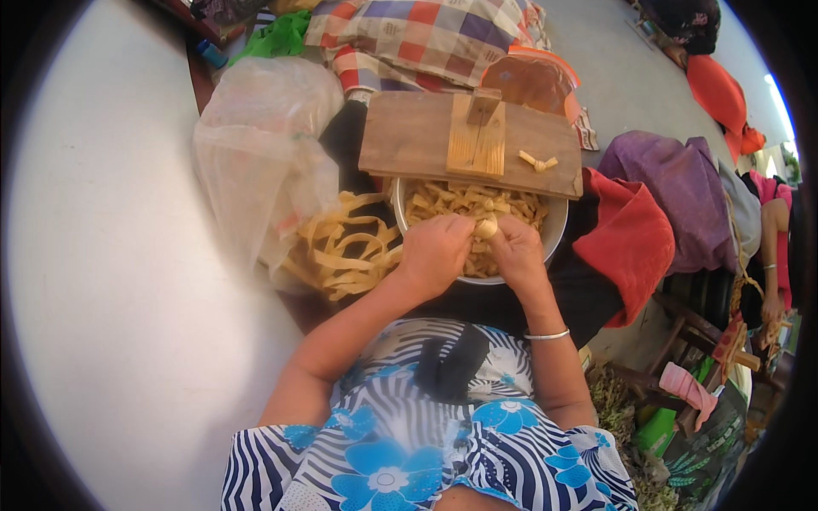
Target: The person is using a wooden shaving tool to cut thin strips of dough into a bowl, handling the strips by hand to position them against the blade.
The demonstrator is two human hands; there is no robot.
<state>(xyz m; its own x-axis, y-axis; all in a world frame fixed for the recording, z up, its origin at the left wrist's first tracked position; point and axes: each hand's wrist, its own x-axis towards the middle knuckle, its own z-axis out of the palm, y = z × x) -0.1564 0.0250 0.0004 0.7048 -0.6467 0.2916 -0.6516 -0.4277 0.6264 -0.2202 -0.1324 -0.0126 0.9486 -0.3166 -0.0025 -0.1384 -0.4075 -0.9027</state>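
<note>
My left hand (pixel 436 254) and my right hand (pixel 520 254) meet over a white basin (pixel 557 242), fingers pinched on a flat tan strip (pixel 486 226) looped between them. Many short, knotted tan pieces (pixel 434 201) fill the basin beneath. Across its far rim lies a wooden board (pixel 405 140) with a lighter block fixed on it; one knotted piece (pixel 538 161) rests on the board's right side. Left of the basin, long loose tan strips (pixel 349 255) spill out beside a translucent plastic bag (pixel 264 162). My fingertips partly hide the looped strip.
Beyond the board sits a checked cloth bundle (pixel 409 43) and an orange-edged clear bag (pixel 528 81). Red cloth (pixel 626 247) and a purple bundle (pixel 665 192) lie to the right. A pale surface (pixel 128 298) runs along the left. Another person's arm (pixel 772 247) shows at far right.
</note>
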